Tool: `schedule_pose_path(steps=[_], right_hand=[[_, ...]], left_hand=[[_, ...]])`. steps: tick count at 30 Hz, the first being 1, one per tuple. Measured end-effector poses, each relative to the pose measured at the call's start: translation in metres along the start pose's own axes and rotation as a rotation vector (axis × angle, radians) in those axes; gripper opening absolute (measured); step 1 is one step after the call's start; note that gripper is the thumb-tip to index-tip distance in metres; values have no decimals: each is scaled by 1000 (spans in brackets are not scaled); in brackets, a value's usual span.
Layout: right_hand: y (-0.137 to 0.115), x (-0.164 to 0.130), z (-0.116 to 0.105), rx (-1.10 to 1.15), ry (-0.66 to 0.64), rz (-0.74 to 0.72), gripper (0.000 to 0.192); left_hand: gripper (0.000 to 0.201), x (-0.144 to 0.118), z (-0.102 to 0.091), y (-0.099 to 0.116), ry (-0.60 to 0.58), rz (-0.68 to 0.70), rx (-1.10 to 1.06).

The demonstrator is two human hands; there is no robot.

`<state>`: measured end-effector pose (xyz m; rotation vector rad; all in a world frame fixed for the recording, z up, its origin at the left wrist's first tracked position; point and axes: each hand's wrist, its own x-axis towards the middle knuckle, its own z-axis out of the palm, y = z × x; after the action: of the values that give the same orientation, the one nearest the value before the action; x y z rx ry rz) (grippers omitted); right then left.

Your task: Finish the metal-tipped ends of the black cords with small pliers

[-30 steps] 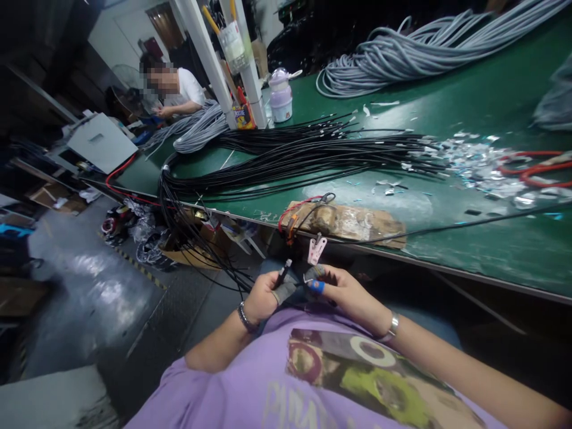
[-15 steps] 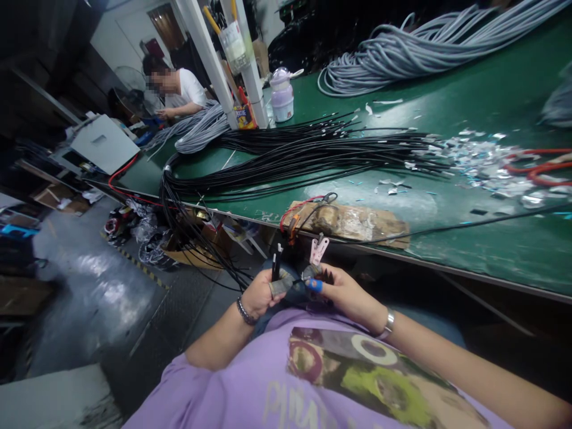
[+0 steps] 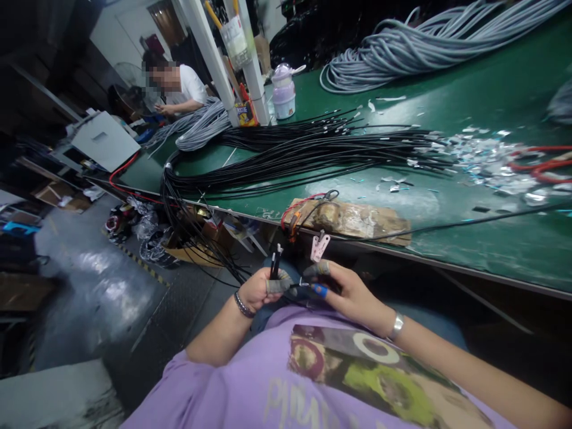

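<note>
Close to my chest, below the table edge, my left hand point(image 3: 259, 290) grips a couple of thin black cable ends point(image 3: 275, 262) that stick upward, with grey tape around the fingertips. My right hand point(image 3: 346, 292), with blue tape on one fingertip, pinches a black cable end point(image 3: 300, 290) just right of the left hand. A large bundle of black cables point(image 3: 295, 158) lies across the green table point(image 3: 491, 238) and hangs over its edge toward my hands.
A taped brown block with red wires point(image 3: 353, 219) and a pale clip point(image 3: 319, 246) sit at the table edge above my hands. Silver scraps point(image 3: 482, 161), grey cable coils point(image 3: 415, 47) and a purple bottle point(image 3: 284, 94) lie farther back. Another person point(image 3: 179, 89) works at the far left.
The cable ends in my left hand have turned from a slant to upright. My right hand has slid a little to the right, its fingers spreading slightly.
</note>
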<state>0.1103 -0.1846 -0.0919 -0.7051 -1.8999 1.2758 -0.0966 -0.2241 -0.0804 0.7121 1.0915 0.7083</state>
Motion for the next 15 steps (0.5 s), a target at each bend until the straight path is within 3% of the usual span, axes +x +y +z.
schedule_pose_path(steps=[4, 8, 15], right_hand=[[-2, -2, 0, -199, -92, -174, 41], [-3, 2, 0, -346, -190, -276, 37], [-10, 14, -11, -118, -349, -213, 27]], left_hand=[[53, 1, -2, -3, -31, -15, -12], [51, 1, -4, -5, -62, -44, 25], [54, 4, -8, 4, -128, -84, 126]])
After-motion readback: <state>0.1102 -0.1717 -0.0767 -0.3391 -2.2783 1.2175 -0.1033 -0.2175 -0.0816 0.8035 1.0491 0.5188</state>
